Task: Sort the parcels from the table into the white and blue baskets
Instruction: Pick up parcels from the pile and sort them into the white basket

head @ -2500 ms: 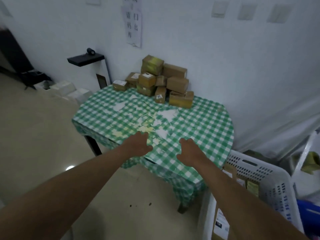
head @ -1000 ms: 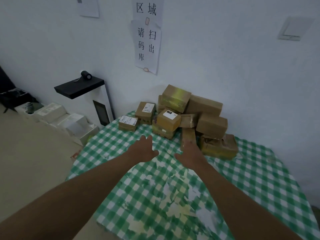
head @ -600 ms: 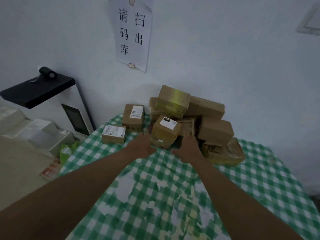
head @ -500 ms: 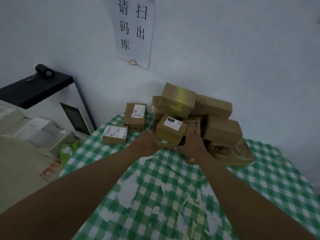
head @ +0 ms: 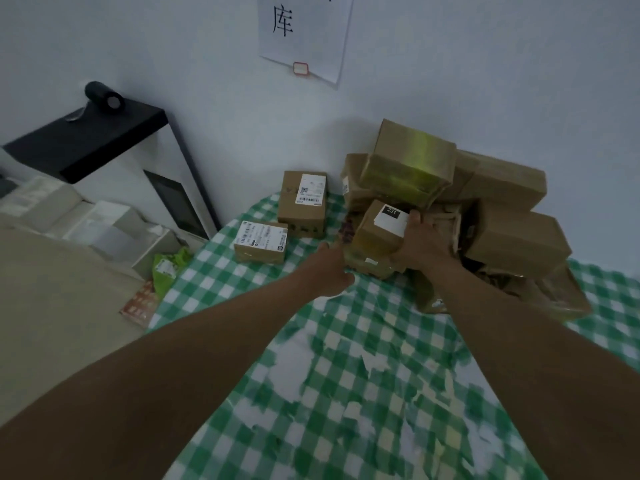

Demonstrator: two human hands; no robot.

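Target is the small brown cardboard parcel with the white-and-black "231" label [head: 381,233], at the front of the pile of brown cardboard boxes [head: 485,202] against the white wall, far side of the green-and-white checked tablecloth [head: 346,375]. It lies straight ahead of both arms, tilted, label face up and slightly toward camera; its long axis looks to run front-to-back, roughly in line with the forearms.

Right hand [head: 420,242] is on it: fingers wrap the right side and top edge next to the label, gripping it. Left hand [head: 329,268] is just beside the parcel's lower-left corner, fingers extended toward it, holding nothing; contact unclear. Right is clearly the committed hand, the left looks like support.

The parcel rests against neighbours: a larger taped box [head: 408,164] overhangs behind it, so lifting toward the body rather than straight up looks safer. Carton is plain, a bit scuffed, light-looking. Baskets not in view.
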